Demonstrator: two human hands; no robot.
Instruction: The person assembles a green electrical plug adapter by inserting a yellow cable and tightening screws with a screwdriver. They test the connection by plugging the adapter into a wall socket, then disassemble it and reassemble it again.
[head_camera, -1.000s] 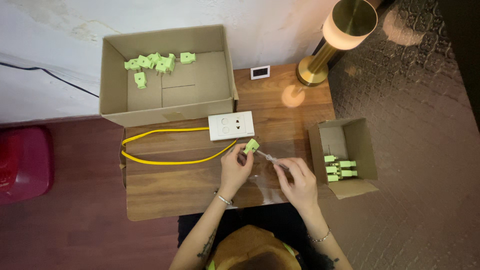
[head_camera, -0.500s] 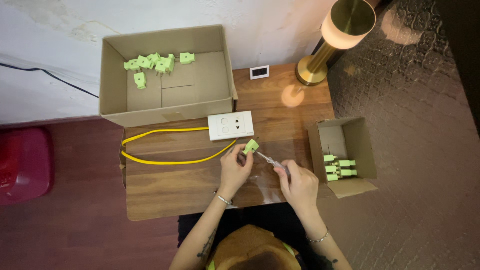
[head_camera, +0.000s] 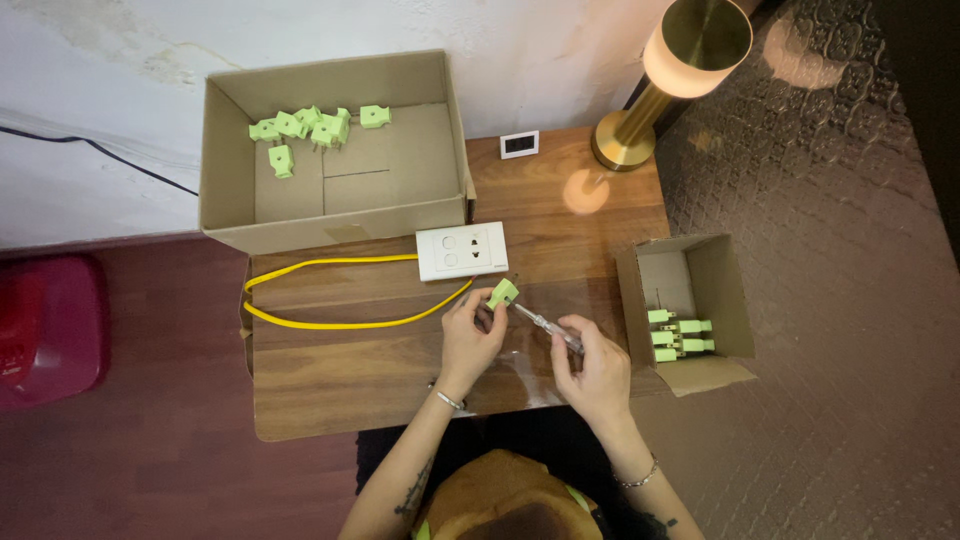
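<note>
So the left hand (head_camera: 470, 335) is pinching a small light-green plug (head_camera: 502, 293) between its fingertips, holding it up just over the wooden table (head_camera: 330, 385), right below the white socket plate (head_camera: 462, 251). The right hand (head_camera: 592, 368) has its fingers wrapped closed around a thin screwdriver (head_camera: 545, 327), and the tip of that points up and left, right at the plug; can't really tell if it's actually touching or just next to it, too small to see. Both hands sit close together near the middle of the table's front half

A yellow cable (head_camera: 330, 300) runs off the socket plate and loops across the left side of the table. Behind that sits a big open cardboard box (head_camera: 228, 150) with a bunch of the same green plugs scattered along its back. On the right, a smaller cardboard box (head_camera: 725, 290) hangs off the table edge with a few more green plugs lying in it. There's a brass lamp (head_camera: 690, 50) glowing at the back right corner and a little white square device (head_camera: 519, 144) beside its base. Red thing (head_camera: 45, 330) on the floor way off to the left
</note>
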